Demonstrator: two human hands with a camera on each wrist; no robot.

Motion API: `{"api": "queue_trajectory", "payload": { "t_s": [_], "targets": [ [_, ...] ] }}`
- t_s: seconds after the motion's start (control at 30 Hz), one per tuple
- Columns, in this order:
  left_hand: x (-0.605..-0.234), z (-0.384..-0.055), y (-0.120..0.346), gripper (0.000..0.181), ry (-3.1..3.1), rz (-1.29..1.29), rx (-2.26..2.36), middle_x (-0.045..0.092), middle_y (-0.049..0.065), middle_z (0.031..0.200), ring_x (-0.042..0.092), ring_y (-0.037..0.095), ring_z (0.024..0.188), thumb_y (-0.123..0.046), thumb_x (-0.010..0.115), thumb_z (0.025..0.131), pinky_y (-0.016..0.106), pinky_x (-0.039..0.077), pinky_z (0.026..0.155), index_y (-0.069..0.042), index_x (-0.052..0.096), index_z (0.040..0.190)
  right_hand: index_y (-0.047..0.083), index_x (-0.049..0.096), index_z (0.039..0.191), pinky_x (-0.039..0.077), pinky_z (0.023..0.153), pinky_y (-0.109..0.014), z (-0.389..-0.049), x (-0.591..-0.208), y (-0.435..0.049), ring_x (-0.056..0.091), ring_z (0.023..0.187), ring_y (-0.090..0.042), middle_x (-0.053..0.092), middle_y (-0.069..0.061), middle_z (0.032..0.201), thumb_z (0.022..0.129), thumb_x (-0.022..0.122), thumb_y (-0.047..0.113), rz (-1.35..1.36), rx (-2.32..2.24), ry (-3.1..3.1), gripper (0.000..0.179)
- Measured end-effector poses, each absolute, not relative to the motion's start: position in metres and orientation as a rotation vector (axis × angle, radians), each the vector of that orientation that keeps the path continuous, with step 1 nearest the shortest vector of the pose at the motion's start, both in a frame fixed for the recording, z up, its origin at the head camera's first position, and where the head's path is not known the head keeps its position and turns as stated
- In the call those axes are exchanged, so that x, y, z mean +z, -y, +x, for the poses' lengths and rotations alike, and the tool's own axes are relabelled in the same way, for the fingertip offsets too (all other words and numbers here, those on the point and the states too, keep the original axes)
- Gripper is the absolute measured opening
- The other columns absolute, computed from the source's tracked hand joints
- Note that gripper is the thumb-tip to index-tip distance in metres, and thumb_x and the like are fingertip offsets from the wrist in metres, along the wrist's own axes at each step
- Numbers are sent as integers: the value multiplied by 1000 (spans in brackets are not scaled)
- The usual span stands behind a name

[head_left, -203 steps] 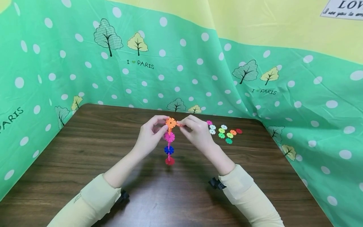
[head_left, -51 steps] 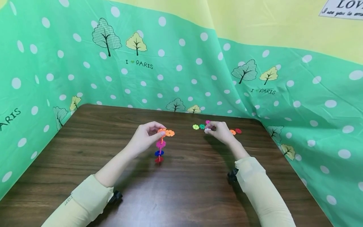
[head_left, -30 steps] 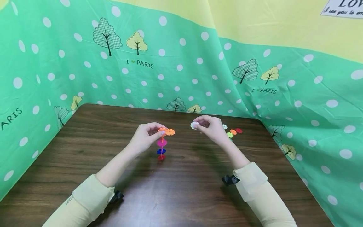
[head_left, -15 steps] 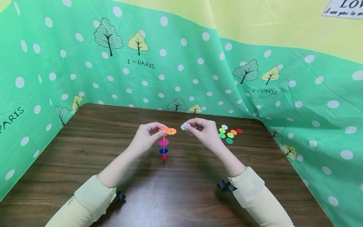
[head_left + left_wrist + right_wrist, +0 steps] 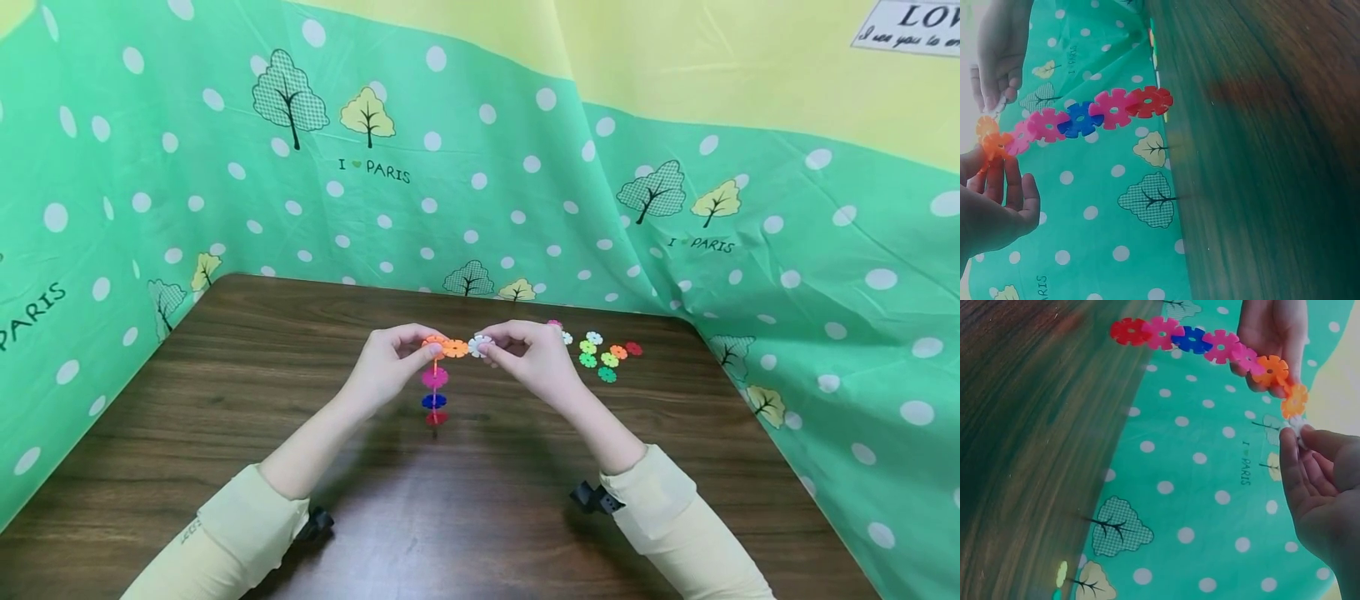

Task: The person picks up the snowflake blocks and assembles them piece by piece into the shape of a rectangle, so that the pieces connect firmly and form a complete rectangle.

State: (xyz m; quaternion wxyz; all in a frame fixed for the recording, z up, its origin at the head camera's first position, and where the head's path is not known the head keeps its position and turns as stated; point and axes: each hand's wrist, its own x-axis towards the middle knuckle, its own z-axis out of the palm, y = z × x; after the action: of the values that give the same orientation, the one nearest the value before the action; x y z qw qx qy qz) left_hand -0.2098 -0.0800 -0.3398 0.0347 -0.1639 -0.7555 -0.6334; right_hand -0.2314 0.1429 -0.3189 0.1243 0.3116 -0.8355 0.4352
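My left hand (image 5: 386,362) pinches an orange notched snowflake disc at the top of a linked chain. From it hang pink discs (image 5: 434,378), a blue disc (image 5: 434,402) and a red disc (image 5: 436,418), all clear of the table. A second orange disc (image 5: 455,349) sticks out to the right from the held one. My right hand (image 5: 536,358) pinches a white disc (image 5: 478,345) by its edge, against this second orange disc. In the right wrist view the white disc (image 5: 1297,423) meets the orange disc (image 5: 1294,401); fingers partly hide it, so whether the notches interlock I cannot tell.
Loose discs lie on the brown wooden table (image 5: 465,508) beyond and right of my right hand: green (image 5: 607,375), yellow-green (image 5: 609,359), orange (image 5: 618,352), red (image 5: 634,348) and white (image 5: 594,337) among them. A green dotted cloth (image 5: 480,217) hangs behind the table.
Earlier both hands worked on the orange discs. My right hand then took a white disc from the loose ones and carried it left to the second orange disc. My left hand kept holding the chain.
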Motion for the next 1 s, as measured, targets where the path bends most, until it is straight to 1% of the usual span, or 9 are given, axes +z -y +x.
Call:
{"api": "queue_trajectory", "payload": {
  "t_s": [0.13, 0.33, 0.4, 0.6, 0.63, 0.7, 0.8, 0.83, 1.0],
  "targets": [
    [-329, -201, 79, 18, 2337, -519, -1929, 70, 18, 96, 65, 20, 76, -8, 65, 89, 26, 54, 73, 3, 67, 102, 6, 73, 94, 53, 53, -24, -231, -318, -145, 64, 59, -9, 71, -3, 77, 82, 73, 14, 954, 1232, 2431, 14],
    [-328, -200, 78, 18, 2350, -518, -1914, 70, 19, 95, 64, 21, 76, -9, 65, 89, 24, 53, 72, 2, 67, 103, 7, 74, 93, 53, 54, -23, -231, -318, -146, 62, 61, -6, 70, 0, 81, 83, 73, 12, 1002, 1164, 2409, 11],
    [-329, -201, 78, 18, 2354, -521, -1900, 70, 18, 95, 64, 21, 76, -9, 65, 89, 25, 54, 73, 2, 67, 103, 8, 74, 92, 53, 55, -23, -231, -318, -146, 62, 63, -5, 70, 0, 83, 82, 73, 11, 1008, 1156, 2404, 11],
    [-344, -211, 77, 18, 2327, -532, -1926, 71, 11, 88, 64, 19, 74, -16, 66, 88, 42, 54, 78, -3, 69, 102, 7, 74, 93, 53, 55, -23, -231, -319, -145, 61, 62, -5, 69, 0, 82, 82, 73, 12, 1033, 1169, 2400, 11],
    [-346, -213, 77, 18, 2326, -526, -1923, 72, 10, 88, 64, 19, 73, -17, 67, 88, 41, 54, 78, -4, 69, 101, 7, 74, 93, 53, 55, -23, -231, -319, -144, 61, 61, -6, 69, 0, 81, 83, 73, 12, 1036, 1172, 2400, 11],
    [-347, -212, 77, 18, 2334, -519, -1892, 72, 9, 88, 65, 18, 73, -17, 68, 87, 36, 55, 76, -5, 70, 101, 7, 74, 93, 53, 53, -23, -229, -319, -144, 61, 60, -5, 69, 1, 80, 83, 72, 12, 1034, 1177, 2402, 11],
    [-347, -211, 75, 19, 2344, -494, -1861, 72, 12, 92, 65, 19, 74, -15, 69, 86, 28, 55, 73, -3, 70, 101, 7, 73, 93, 52, 52, -24, -227, -320, -143, 60, 59, -5, 68, 2, 78, 84, 72, 13, 1013, 1190, 2403, 11],
    [-350, -213, 74, 20, 2340, -490, -1850, 72, 11, 92, 65, 17, 72, -16, 69, 86, 24, 54, 71, -4, 71, 101, 6, 73, 92, 52, 52, -24, -227, -320, -142, 60, 59, -6, 68, 1, 78, 84, 72, 13, 1005, 1199, 2401, 11],
    [-352, -211, 71, 19, 2298, -470, -1869, 71, 13, 87, 62, 17, 65, -16, 69, 86, 22, 52, 63, -2, 71, 100, 5, 73, 91, 53, 52, -26, -222, -324, -140, 63, 59, -12, 68, 0, 75, 83, 72, 13, 959, 1267, 2377, 11]
  ]
}}
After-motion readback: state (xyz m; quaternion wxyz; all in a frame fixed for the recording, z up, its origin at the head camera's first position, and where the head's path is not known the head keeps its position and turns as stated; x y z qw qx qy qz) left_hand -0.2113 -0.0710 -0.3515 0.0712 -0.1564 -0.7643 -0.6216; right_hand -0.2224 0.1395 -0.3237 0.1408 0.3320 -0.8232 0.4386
